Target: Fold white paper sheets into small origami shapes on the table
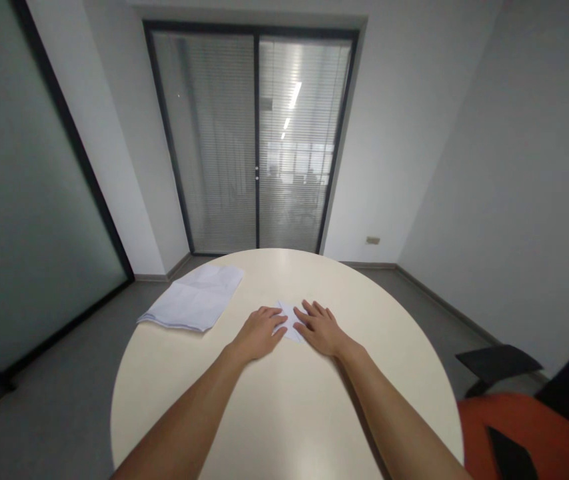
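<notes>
Basically, a wide glazed door with blinds dominated the far side of the room. Before it stood a round cream table, and at its right edge a chair with an orange seat. On the table's far left lay some large white sheets, creased and layered, well apart from the hands.

Both hands were palm down near the middle of the table. The left hand was loosely open, its thumb parted from bent fingers; the right hand was opened wider, fingers fanned. Neither appeared to be gripping anything. The small white paper lay flat on the table between them, its sides under their fingertips and pointed corners showing; its creases were too small to make out.

The step in hand looked like steadying or flattening that piece. As I judged it, the next move called for light, even pressure, with one side held firm and the edges kept aligned.
</notes>
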The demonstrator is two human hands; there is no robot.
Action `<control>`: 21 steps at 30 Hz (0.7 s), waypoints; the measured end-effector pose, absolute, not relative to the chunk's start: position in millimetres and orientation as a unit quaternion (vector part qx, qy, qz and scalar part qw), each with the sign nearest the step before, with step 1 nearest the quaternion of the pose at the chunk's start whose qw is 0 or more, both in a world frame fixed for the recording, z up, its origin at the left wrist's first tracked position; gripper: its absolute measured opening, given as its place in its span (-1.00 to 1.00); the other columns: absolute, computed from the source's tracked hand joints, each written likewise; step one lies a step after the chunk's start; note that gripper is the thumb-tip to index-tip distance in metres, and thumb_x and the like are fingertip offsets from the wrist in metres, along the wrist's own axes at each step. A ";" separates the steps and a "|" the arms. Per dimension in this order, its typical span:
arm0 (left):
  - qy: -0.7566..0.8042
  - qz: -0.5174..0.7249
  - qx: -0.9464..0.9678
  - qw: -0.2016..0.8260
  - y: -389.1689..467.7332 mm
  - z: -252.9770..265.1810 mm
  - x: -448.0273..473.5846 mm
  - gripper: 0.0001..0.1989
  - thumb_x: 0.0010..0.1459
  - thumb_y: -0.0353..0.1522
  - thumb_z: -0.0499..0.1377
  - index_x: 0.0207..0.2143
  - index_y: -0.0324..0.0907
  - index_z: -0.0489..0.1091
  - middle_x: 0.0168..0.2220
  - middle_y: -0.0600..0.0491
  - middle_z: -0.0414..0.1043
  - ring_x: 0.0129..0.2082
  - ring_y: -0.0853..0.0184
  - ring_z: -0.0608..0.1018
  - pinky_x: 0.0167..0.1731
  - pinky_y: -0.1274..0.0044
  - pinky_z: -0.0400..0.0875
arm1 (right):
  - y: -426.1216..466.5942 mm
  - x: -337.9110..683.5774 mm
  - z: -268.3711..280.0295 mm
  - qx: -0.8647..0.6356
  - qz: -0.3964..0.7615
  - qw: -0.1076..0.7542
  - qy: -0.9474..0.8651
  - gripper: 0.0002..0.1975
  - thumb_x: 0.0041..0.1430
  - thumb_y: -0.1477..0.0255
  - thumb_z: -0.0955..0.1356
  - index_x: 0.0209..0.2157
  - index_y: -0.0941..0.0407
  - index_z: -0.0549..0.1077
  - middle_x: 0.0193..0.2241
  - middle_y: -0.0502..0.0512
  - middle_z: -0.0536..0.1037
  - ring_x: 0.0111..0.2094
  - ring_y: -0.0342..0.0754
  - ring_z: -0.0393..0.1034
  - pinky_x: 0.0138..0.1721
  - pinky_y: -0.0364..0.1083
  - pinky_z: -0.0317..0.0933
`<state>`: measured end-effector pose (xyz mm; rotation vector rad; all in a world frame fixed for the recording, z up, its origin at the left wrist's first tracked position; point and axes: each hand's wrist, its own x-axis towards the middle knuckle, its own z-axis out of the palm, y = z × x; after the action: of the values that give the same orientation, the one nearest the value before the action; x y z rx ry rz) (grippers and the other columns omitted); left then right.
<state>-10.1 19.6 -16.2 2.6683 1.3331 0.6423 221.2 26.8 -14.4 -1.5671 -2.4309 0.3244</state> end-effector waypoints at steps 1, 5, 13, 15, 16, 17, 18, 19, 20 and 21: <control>0.437 0.209 0.874 0.046 19.8 -16.5 -10.4 -0.62 0.35 -0.23 0.05 0.14 -0.08 0.43 0.20 -0.03 0.39 0.17 0.16 0.38 0.20 0.29 0.23 | 27.8 222.9 -15.4 -0.547 0.105 0.114 -0.823 -0.39 0.38 0.02 0.10 0.35 -0.06 0.15 0.40 0.21 0.01 0.40 0.35 -0.18 0.28 0.40 -0.24; 0.437 0.210 0.873 0.051 20.0 -17.1 -11.8 -0.62 0.35 -0.22 0.05 0.14 -0.08 0.42 0.20 -0.04 0.38 0.17 0.15 0.38 0.20 0.28 0.23 | 30.5 226.6 -17.7 -0.585 0.083 0.117 -0.798 -0.41 0.38 0.08 0.13 0.34 -0.01 0.18 0.39 0.24 0.05 0.38 0.35 -0.11 0.26 0.40 -0.16; 0.435 0.208 0.875 0.037 18.3 -14.2 -9.9 -0.61 0.35 -0.23 0.05 0.15 -0.10 0.42 0.20 -0.04 0.38 0.17 0.15 0.37 0.19 0.29 0.24 | 26.3 223.0 -12.2 -0.529 0.105 0.115 -0.834 -0.35 0.35 -0.03 0.13 0.35 -0.06 0.15 0.41 0.21 -0.02 0.40 0.39 -0.21 0.28 0.44 -0.31; 0.436 0.208 0.875 0.036 18.1 -13.9 -9.5 -0.61 0.35 -0.23 0.05 0.14 -0.10 0.42 0.20 -0.04 0.39 0.17 0.15 0.38 0.19 0.29 0.25 | 25.4 221.9 -10.6 -0.507 0.111 0.121 -0.846 -0.37 0.34 -0.04 0.13 0.33 -0.11 0.18 0.41 0.18 -0.01 0.40 0.38 -0.20 0.27 0.45 -0.31; 0.436 0.208 0.875 0.036 18.1 -13.9 -9.5 -0.62 0.35 -0.23 0.05 0.14 -0.09 0.42 0.20 -0.04 0.39 0.16 0.15 0.38 0.19 0.29 0.25 | 25.4 221.5 -10.0 -0.500 0.108 0.126 -0.850 -0.40 0.35 -0.02 0.14 0.32 -0.12 0.21 0.41 0.17 0.02 0.39 0.37 -0.18 0.27 0.44 -0.29; 0.436 0.208 0.875 0.035 18.1 -14.1 -9.6 -0.62 0.35 -0.23 0.04 0.14 -0.09 0.42 0.20 -0.04 0.39 0.16 0.15 0.38 0.19 0.29 0.25 | 25.9 221.2 -9.6 -0.498 0.102 0.130 -0.851 -0.43 0.36 0.00 0.14 0.30 -0.11 0.25 0.39 0.17 0.06 0.39 0.35 -0.14 0.27 0.43 -0.25; 0.436 0.207 0.875 0.036 18.2 -14.4 -9.9 -0.62 0.35 -0.23 0.05 0.15 -0.09 0.42 0.20 -0.04 0.38 0.16 0.15 0.38 0.19 0.29 0.24 | 26.8 221.2 -9.2 -0.500 0.092 0.134 -0.850 -0.45 0.37 0.04 0.15 0.28 -0.09 0.28 0.38 0.19 0.11 0.38 0.33 -0.09 0.27 0.40 -0.20; 0.435 0.206 0.876 0.036 18.3 -14.7 -10.3 -0.61 0.35 -0.23 0.05 0.15 -0.09 0.42 0.20 -0.04 0.38 0.16 0.15 0.38 0.20 0.29 0.24 | 28.0 221.5 -8.8 -0.506 0.080 0.138 -0.848 -0.47 0.37 0.08 0.16 0.27 -0.05 0.32 0.35 0.21 0.18 0.36 0.30 -0.03 0.28 0.35 -0.15; 0.434 0.205 0.876 0.036 18.4 -14.9 -10.7 -0.61 0.35 -0.24 0.05 0.15 -0.10 0.42 0.20 -0.04 0.38 0.16 0.15 0.38 0.20 0.29 0.24 | 29.2 221.9 -8.3 -0.512 0.067 0.141 -0.845 -0.49 0.37 0.12 0.18 0.24 0.00 0.36 0.31 0.24 0.24 0.34 0.26 0.04 0.28 0.30 -0.11; 0.434 0.204 0.877 0.037 18.5 -15.1 -11.1 -0.61 0.35 -0.24 0.05 0.15 -0.10 0.42 0.20 -0.04 0.38 0.16 0.15 0.38 0.20 0.30 0.24 | 30.3 222.5 -7.7 -0.519 0.054 0.144 -0.841 -0.51 0.37 0.16 0.19 0.21 0.05 0.40 0.27 0.27 0.31 0.31 0.22 0.10 0.29 0.24 -0.06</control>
<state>-11.1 18.5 -15.1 2.6908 1.3329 0.6256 222.5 30.3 -7.7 -1.4963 -2.4239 0.1562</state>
